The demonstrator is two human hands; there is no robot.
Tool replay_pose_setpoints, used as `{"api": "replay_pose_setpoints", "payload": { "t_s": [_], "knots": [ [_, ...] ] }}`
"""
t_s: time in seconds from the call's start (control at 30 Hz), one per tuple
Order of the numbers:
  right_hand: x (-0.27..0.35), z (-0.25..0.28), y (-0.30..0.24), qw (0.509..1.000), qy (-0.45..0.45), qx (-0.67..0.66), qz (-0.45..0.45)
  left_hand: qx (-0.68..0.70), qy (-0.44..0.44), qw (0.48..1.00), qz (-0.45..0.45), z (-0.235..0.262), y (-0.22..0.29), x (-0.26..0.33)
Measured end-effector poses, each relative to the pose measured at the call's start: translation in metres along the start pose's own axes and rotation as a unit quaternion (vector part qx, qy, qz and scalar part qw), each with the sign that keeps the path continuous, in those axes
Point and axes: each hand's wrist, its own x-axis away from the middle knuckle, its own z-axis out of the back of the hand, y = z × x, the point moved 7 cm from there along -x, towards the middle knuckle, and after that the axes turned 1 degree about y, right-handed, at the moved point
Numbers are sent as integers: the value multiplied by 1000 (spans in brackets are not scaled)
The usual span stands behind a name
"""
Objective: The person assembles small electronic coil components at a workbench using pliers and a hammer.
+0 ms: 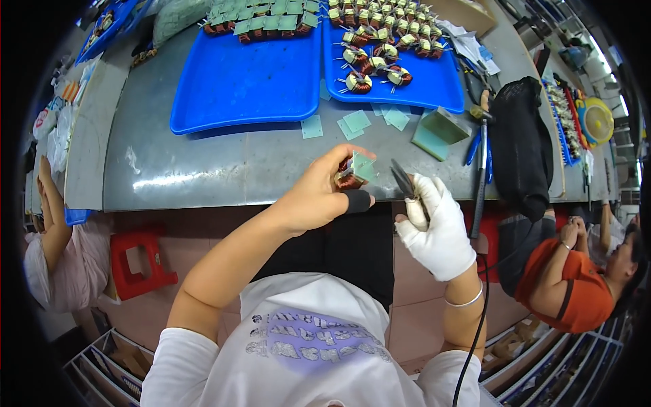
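Two blue trays [251, 88] — copper coils [380, 34] inside

Left hand [319, 193], bare, black sleeve on the thumb: fingers closed around a copper-wound coil [349, 175] with a pale green square card [363, 166] against it. Right hand [434, 224], white glove: gripping dark pliers [404, 182], tips pointing toward the coil, just beside it. Grey metal surface [203, 169]: two blue trays [251, 81], side by side, carrying more wound coils [380, 41] at their far ends; loose green cards [356, 122] near the trays; small open green box [441, 129]. Red stool [139, 261] on the floor, lower left. Other people seated at both sides.
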Motion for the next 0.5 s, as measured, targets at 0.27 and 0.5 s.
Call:
{"api": "replay_pose_setpoints", "payload": {
  "t_s": [0.27,0.5],
  "knots": [
    [6,-9,10,986,0,-150,-77,64,-1,997,-52,2,10,10],
    [3,-5,-2,989,-11,-137,-47,15,-30,996,-83,5,9,11]
  ]
}}
